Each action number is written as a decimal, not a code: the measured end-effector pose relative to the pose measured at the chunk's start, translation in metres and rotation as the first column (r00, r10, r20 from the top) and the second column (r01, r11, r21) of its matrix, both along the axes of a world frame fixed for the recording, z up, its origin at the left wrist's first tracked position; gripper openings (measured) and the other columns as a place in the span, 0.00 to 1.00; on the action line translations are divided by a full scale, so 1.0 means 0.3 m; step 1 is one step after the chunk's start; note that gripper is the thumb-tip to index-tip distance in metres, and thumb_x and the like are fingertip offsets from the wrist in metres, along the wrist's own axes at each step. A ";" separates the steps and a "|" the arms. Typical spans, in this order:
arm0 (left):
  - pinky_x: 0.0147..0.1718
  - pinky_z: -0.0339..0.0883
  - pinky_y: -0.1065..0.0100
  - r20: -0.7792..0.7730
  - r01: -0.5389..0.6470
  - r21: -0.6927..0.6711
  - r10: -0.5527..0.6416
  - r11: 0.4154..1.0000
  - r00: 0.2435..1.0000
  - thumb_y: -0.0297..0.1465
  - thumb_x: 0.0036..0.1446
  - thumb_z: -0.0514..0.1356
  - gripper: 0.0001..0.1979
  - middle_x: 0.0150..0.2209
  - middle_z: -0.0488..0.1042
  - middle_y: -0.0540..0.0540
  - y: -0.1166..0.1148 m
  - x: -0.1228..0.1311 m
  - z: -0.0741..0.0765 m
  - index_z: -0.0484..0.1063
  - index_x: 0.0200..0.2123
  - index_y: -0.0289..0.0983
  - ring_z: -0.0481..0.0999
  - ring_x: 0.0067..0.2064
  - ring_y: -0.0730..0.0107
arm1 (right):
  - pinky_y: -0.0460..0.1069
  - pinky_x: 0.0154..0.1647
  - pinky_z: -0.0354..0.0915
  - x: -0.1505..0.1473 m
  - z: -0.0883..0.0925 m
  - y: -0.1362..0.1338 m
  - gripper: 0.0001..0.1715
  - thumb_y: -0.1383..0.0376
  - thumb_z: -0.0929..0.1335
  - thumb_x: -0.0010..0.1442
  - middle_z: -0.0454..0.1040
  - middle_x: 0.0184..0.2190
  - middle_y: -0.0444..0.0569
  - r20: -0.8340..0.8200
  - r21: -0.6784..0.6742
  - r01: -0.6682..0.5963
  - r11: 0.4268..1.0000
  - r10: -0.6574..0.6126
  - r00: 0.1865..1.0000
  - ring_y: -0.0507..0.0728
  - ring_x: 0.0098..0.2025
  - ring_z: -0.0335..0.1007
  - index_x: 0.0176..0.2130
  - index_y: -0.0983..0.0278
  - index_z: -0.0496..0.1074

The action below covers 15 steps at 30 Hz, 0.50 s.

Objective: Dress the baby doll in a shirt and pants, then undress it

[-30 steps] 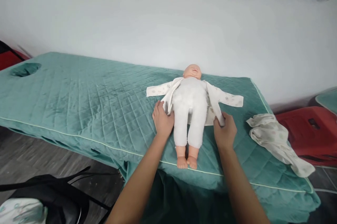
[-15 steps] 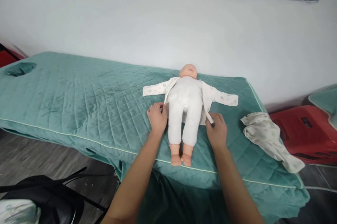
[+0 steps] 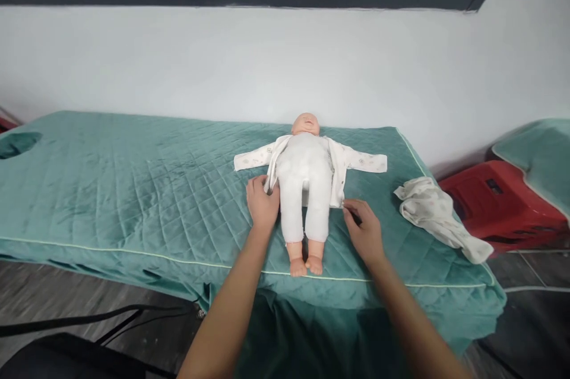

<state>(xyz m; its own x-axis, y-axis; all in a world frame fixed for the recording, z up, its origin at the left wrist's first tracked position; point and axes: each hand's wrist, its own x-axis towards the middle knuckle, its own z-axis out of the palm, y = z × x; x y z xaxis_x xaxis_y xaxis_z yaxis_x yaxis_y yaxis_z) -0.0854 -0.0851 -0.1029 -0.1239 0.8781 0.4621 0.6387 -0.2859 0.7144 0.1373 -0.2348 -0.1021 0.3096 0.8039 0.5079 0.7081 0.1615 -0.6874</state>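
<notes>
A baby doll [image 3: 304, 168] with a white padded body lies on its back, feet toward me. Its arms are in the sleeves of a white printed baby shirt [image 3: 338, 168], spread open at the front. My left hand [image 3: 262, 204] is closed at the shirt's lower left edge, beside the doll's hip, fingertips partly hidden. At the lower right corner of the shirt, my right hand [image 3: 363, 227] pinches the hem between thumb and fingers.
The doll lies on a green quilted bed cover [image 3: 178, 201] against a white wall [image 3: 200, 64]. Crumpled white baby clothing [image 3: 430, 212] rests near the right edge. Beyond it stand a red plastic box [image 3: 499, 204] and a green padded surface [image 3: 538, 159]. A dark chair [image 3: 66, 358] is at lower left.
The view has shifted. The right front of the shirt now hangs straighter and flatter beside the doll, with my right hand at its corner. My left hand stays by the left edge.
</notes>
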 end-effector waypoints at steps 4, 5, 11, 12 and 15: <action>0.52 0.65 0.54 -0.095 0.011 -0.049 -0.016 0.999 0.995 0.29 0.57 0.60 0.15 0.46 0.72 0.39 -0.008 0.001 0.000 0.70 0.49 0.36 0.71 0.51 0.53 | 0.60 0.61 0.64 0.143 0.047 -0.068 0.18 0.63 0.64 0.67 0.71 0.56 0.57 0.252 -0.016 0.068 0.998 -0.062 0.966 0.62 0.59 0.67 0.55 0.62 0.69; 0.51 0.66 0.55 -0.089 0.013 -0.050 -0.017 0.999 0.996 0.28 0.57 0.59 0.15 0.44 0.72 0.40 -0.009 0.000 -0.002 0.70 0.48 0.37 0.72 0.50 0.54 | 0.62 0.63 0.62 0.208 0.063 -0.083 0.20 0.62 0.64 0.66 0.69 0.58 0.59 0.322 -0.016 0.137 0.990 -0.124 0.938 0.64 0.61 0.65 0.56 0.63 0.68; 0.47 0.67 0.59 0.074 0.016 0.006 -0.016 1.000 0.997 0.25 0.56 0.56 0.12 0.38 0.69 0.45 -0.022 -0.020 -0.003 0.70 0.44 0.38 0.71 0.43 0.61 | 0.69 0.59 0.59 0.598 0.087 -0.178 0.39 0.48 0.69 0.59 0.65 0.60 0.73 0.494 -0.215 0.500 0.839 -0.348 0.797 0.77 0.61 0.61 0.59 0.71 0.67; 0.48 0.67 0.59 0.092 0.029 0.017 -0.030 0.999 0.995 0.25 0.56 0.56 0.11 0.39 0.69 0.45 -0.035 -0.026 0.000 0.69 0.44 0.38 0.71 0.43 0.61 | 0.68 0.58 0.61 0.628 0.075 -0.194 0.41 0.45 0.69 0.57 0.67 0.57 0.74 0.473 -0.263 0.501 0.825 -0.343 0.812 0.77 0.60 0.63 0.58 0.72 0.67; 0.50 0.67 0.58 0.138 0.096 0.038 -0.101 0.995 0.985 0.28 0.60 0.56 0.09 0.42 0.70 0.43 -0.110 -0.054 0.010 0.69 0.44 0.39 0.71 0.45 0.61 | 0.68 0.60 0.60 0.632 0.040 -0.234 0.40 0.43 0.68 0.57 0.67 0.59 0.71 0.464 -0.240 0.462 0.853 -0.317 0.827 0.76 0.61 0.62 0.57 0.68 0.68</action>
<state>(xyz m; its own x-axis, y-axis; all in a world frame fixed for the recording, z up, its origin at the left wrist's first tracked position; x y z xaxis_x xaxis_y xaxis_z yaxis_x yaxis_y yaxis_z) -0.1016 -0.1180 -0.1001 -0.1026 0.8746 0.4738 0.5011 -0.3660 0.7842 0.3269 -0.3050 -0.0902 0.4655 0.7977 0.3834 0.8800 -0.3711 -0.2964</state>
